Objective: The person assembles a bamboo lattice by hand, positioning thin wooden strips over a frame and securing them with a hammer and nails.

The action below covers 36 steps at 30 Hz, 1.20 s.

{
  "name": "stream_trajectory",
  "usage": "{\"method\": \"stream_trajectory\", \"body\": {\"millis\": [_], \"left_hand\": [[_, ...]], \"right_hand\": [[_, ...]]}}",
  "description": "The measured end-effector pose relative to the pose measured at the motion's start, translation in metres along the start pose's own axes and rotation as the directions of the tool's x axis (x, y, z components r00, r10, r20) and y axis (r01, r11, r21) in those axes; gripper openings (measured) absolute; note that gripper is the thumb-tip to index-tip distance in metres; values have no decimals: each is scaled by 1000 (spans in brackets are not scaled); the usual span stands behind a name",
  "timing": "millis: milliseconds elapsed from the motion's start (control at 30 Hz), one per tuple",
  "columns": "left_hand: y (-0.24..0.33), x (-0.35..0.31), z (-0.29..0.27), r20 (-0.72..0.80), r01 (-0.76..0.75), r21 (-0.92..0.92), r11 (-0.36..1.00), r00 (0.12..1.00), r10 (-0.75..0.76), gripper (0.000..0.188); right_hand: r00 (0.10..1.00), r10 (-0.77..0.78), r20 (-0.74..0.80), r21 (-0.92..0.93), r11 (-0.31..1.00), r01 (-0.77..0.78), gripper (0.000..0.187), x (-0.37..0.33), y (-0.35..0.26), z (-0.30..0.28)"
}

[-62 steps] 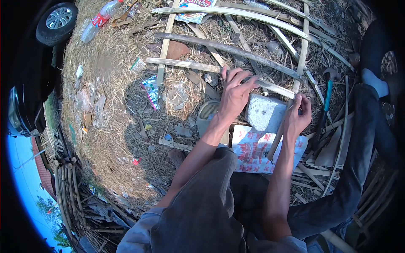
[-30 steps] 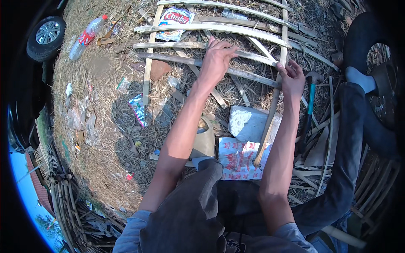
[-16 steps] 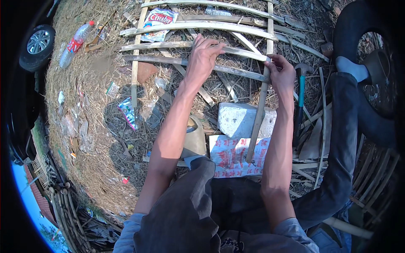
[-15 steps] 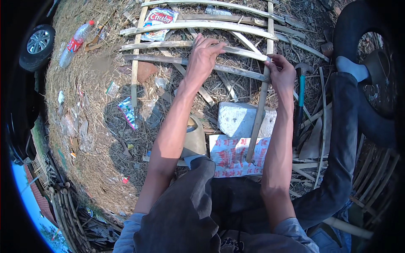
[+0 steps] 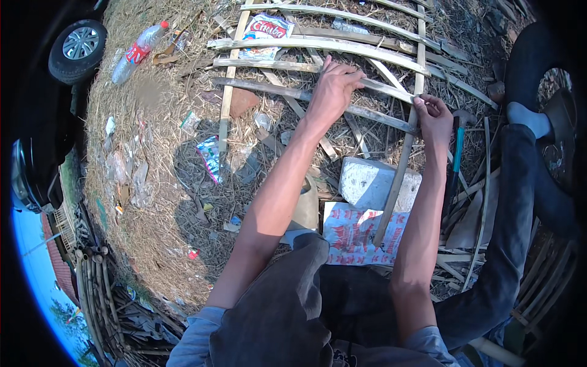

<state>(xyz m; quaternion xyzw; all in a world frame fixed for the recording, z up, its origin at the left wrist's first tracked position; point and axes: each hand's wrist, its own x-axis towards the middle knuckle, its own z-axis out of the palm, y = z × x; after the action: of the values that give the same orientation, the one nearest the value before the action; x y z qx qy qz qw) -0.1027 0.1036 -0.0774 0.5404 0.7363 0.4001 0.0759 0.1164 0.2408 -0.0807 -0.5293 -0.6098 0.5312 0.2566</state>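
Gripping still: left hand [image 5: 333, 92] on a horizontal slat [image 5: 287, 93], right hand [image 5: 433, 116] pinching the upright slat [image 5: 400, 177].

Single head-worn fisheye view, looking steeply down and slightly forward from the seated person's head, so both forearms enter from the lower edge and reach up-frame to the left hand [image 5: 333, 92] and right hand [image 5: 433, 119] on the bamboo lattice [image 5: 318, 44], all at arm's length. Field is very wide: straw-covered ground [image 5: 159, 183] fills the middle, the person's knees sit at the bottom, and a car wheel [image 5: 76, 44] plus sky curl into the left rim, with straight slats bending near the edges. No second view, so nothing is shared.
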Motion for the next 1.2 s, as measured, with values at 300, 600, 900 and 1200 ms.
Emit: {"method": "stream_trajectory", "body": {"millis": [300,600,900,1200], "left_hand": [[1,-5,-2,-49,-10,-31,999,999,8,18],[-6,-8,-3,-96,-79,31,996,992,82,17],[-5,-3,6,-96,-52,1,999,994,51,12],[1,-6,-3,-60,-38,47,998,997,41,17]], "right_hand": [[998,62,-13,-46,997,-63,33,1,-4,2],[997,79,-25,-17,997,-79,35,4,4,5],[986,133,-99,80,989,-125,45,14,13,3],[951,308,-43,122,946,-301,36,-3,-6,5]]}}
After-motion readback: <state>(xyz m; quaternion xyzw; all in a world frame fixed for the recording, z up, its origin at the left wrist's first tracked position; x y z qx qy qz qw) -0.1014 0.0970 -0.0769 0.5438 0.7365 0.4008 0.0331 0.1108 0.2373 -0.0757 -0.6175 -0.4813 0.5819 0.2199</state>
